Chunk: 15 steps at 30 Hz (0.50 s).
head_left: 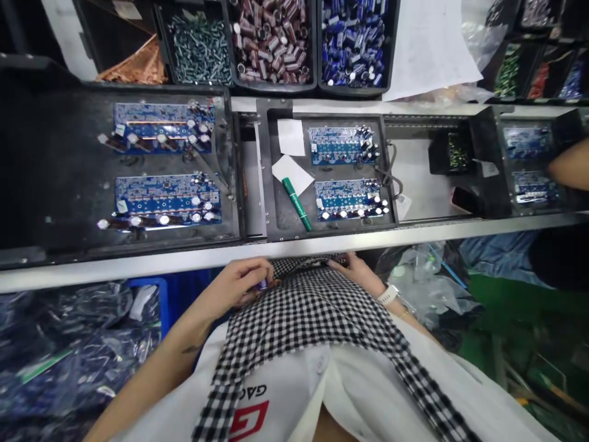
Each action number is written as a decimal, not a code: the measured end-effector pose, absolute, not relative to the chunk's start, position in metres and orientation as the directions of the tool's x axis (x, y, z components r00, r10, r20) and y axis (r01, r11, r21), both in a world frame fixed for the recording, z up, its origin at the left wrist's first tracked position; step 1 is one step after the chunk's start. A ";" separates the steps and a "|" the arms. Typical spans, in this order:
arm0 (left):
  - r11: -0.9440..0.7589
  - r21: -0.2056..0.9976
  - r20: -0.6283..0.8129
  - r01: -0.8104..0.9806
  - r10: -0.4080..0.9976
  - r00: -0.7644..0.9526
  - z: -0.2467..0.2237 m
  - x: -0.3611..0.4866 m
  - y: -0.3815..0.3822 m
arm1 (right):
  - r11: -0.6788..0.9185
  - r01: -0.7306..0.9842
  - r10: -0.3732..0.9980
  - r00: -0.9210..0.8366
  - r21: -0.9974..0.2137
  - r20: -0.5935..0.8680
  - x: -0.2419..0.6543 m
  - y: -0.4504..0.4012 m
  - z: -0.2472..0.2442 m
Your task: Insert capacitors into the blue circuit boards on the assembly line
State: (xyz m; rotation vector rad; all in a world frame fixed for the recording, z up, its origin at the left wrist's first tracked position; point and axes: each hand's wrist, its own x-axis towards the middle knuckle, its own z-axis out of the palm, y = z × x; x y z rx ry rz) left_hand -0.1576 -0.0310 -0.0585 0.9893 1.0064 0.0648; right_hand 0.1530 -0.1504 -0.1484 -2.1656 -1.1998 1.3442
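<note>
My left hand (246, 281) is closed at the left side of the checkered apron (317, 307), below the bench edge; something small and purple-blue shows between its curled fingers, too hidden to name. My right hand (356, 270) is at the apron's upper right edge, thumb and fingers around the cloth. Beyond the edge, a black tray (285, 224) holds an upper circuit board (343, 146), a lower circuit board (352, 199), a green marker (297, 204) and white paper pieces (291, 137).
A larger black tray (59, 166) with two boards lies left. Bins of brown capacitors (273, 46) and blue capacitors (354, 43) line the back. A phone (464, 201) lies right. Another person's arm (570, 166) reaches in at far right. A blue crate (163, 307) stands below left.
</note>
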 end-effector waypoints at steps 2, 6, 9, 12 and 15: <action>0.462 0.700 -0.706 0.544 0.562 0.431 -0.089 -0.184 -0.052 | -0.595 0.526 0.774 0.171 -0.608 -0.609 0.141 -0.145 -0.159; 0.469 0.440 -0.811 0.765 0.574 0.114 -0.154 -0.206 -0.090 | -0.556 0.564 0.769 0.073 -0.610 -0.635 0.131 -0.148 -0.159; 0.510 0.369 -0.848 0.777 0.527 0.057 -0.179 -0.199 -0.109 | -0.491 0.536 0.763 -0.116 -0.687 -0.636 0.137 -0.148 -0.132; 0.501 0.435 -0.815 0.748 0.572 0.091 -0.173 -0.200 -0.122 | -0.416 0.461 0.769 -0.282 -0.784 -0.574 0.144 -0.145 -0.100; 0.468 0.527 -0.781 0.709 0.596 0.187 -0.149 -0.219 -0.132 | -0.342 0.461 0.801 -0.312 -0.819 -0.510 0.147 -0.144 -0.083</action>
